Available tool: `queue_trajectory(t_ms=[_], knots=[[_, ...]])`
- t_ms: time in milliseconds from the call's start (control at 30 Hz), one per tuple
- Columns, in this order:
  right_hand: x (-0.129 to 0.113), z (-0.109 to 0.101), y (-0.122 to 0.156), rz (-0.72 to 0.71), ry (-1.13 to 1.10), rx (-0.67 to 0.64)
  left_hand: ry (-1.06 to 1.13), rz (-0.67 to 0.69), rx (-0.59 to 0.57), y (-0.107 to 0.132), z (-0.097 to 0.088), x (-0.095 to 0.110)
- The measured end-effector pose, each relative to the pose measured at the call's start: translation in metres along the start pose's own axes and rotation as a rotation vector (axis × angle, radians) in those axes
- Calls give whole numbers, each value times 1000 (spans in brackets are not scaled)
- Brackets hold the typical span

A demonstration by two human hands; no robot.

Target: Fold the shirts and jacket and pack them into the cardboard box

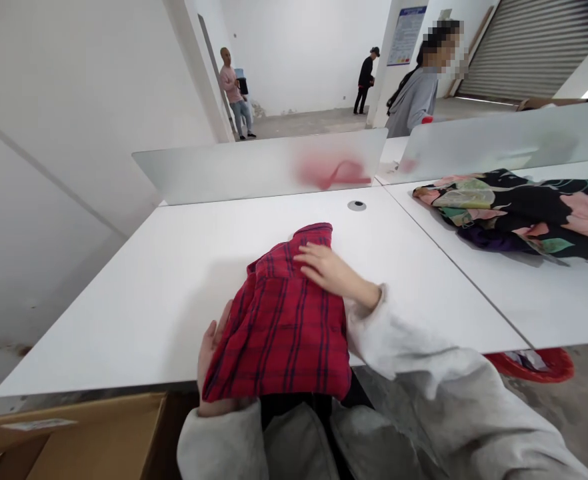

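A folded red plaid shirt (289,327) with dark blue stripes lies over the near edge of the white table, its collar end pointing away from me. My right hand (327,270) rests on the upper right part of the shirt, its fingers spread and stretched out. Along the shirt's lower left side is my left hand (215,353), fingers extended, with cloth covering part of it. The shirt's lower end hangs just past the table edge, above my lap.
A frosted divider (254,167) borders the far side of the white table (139,293). Floral fabric (519,213) lies at right. An open cardboard box (89,433) stands at lower left, a red bin (559,367) under the table at right. Three people are beyond the divider.
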State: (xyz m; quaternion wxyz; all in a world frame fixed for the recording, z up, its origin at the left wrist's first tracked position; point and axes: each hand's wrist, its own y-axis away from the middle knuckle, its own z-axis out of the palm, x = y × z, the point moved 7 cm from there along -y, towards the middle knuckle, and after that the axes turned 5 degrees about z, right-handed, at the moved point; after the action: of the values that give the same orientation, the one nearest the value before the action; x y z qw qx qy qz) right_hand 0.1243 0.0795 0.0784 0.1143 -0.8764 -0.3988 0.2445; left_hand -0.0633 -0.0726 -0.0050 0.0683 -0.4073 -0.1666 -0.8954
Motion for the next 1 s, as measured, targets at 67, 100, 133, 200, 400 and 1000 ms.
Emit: queue_trajectory(t_ms=[67, 100, 133, 200, 400, 1000], knots=[[42, -9, -25, 54, -15, 70, -71, 10, 117, 8, -19, 7], [65, -9, -36, 119, -10, 102, -148, 22, 159, 12, -26, 12], [88, -7, -44, 204, -1, 133, -241, 27, 178, 16, -30, 17], [125, 7, -54, 349, -19, 148, -443, 9, 153, 24, -31, 27], [152, 49, -50, 409, -97, 175, -971, -114, -123, 22, 7, 52], [88, 29, 20, 91, -79, 85, -984, -41, -399, -148, 99, 37]])
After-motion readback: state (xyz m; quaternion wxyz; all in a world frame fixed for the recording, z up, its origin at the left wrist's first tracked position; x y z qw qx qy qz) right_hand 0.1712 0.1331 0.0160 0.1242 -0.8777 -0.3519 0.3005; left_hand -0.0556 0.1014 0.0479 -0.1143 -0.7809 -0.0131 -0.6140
